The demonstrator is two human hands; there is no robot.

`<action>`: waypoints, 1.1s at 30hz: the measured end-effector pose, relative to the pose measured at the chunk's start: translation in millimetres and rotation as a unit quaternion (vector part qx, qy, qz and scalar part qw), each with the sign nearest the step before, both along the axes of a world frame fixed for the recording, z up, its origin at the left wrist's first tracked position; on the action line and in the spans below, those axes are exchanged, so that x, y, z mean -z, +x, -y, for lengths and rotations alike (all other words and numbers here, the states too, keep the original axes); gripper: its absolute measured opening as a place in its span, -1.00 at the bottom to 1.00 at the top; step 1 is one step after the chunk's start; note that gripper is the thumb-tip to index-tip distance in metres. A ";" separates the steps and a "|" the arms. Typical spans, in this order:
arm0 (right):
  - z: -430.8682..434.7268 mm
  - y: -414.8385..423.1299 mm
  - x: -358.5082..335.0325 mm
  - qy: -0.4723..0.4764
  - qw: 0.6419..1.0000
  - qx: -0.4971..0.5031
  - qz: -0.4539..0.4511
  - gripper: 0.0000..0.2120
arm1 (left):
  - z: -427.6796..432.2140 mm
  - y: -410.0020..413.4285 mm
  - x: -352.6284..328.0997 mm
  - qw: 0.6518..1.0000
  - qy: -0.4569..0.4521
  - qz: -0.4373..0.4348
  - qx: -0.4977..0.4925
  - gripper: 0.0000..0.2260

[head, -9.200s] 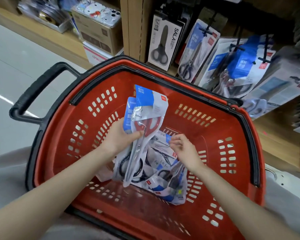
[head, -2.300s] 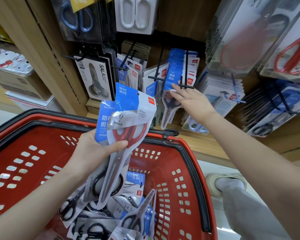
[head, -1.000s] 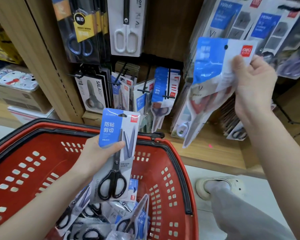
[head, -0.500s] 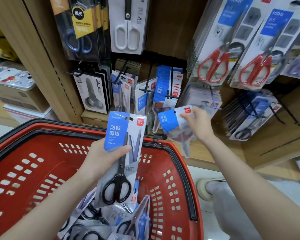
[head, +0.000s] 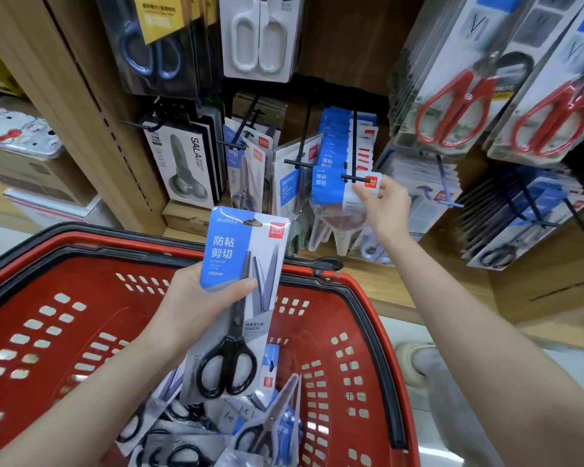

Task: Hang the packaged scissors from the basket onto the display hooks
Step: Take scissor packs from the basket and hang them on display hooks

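Note:
My left hand grips a blue-and-grey pack of black-handled scissors, held upright over the red basket. My right hand pinches the top right corner of a blue-and-white pack of red-handled scissors, whose hang hole sits at the tip of a black display hook. Behind it, more of the same packs hang on that hook. Several packaged scissors lie in the bottom of the basket.
Other hooks hold black SALA packs, white scissors and large red-handled scissors. A wooden upright stands at the left, a wooden shelf ledge below the hooks. My shoe is on the floor beside the basket.
My right hand has carried the red-handled pack up from near the basket rim to the tip of the hook. My left hand has kept the black-handled pack nearly still.

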State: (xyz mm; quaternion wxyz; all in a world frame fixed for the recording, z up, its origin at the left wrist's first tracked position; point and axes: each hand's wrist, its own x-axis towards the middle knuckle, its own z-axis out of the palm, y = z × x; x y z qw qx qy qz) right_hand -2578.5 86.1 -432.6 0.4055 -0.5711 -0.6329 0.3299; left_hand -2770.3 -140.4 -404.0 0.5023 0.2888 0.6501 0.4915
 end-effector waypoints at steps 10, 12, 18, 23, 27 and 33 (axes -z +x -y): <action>-34.4 -19.0 -6.2 0.000 0.997 0.058 0.050 -0.72 | -2.6 -7.8 4.1 1.000 -0.003 0.002 -0.003 -0.90; -37.8 -20.7 -2.8 -0.010 0.996 0.069 0.051 -0.78 | -2.3 -10.1 4.9 1.000 -0.003 0.002 -0.006 -0.89; -29.0 -14.9 -2.6 0.003 0.995 0.082 0.054 -0.68 | -1.5 -10.4 6.2 1.000 0.005 -0.004 -0.007 -0.88; -16.9 -6.4 -6.6 0.025 0.994 0.039 0.101 -0.67 | 2.4 -3.4 2.3 1.000 0.006 0.010 0.010 -0.89; -5.7 -0.7 -17.9 0.018 0.994 0.025 0.106 -0.59 | 8.4 3.3 -7.0 1.000 0.008 0.018 0.022 -0.85; 72.2 -6.9 -31.0 0.037 0.998 0.010 0.050 -0.84 | 16.3 9.7 -17.5 0.998 0.022 0.000 0.060 -0.84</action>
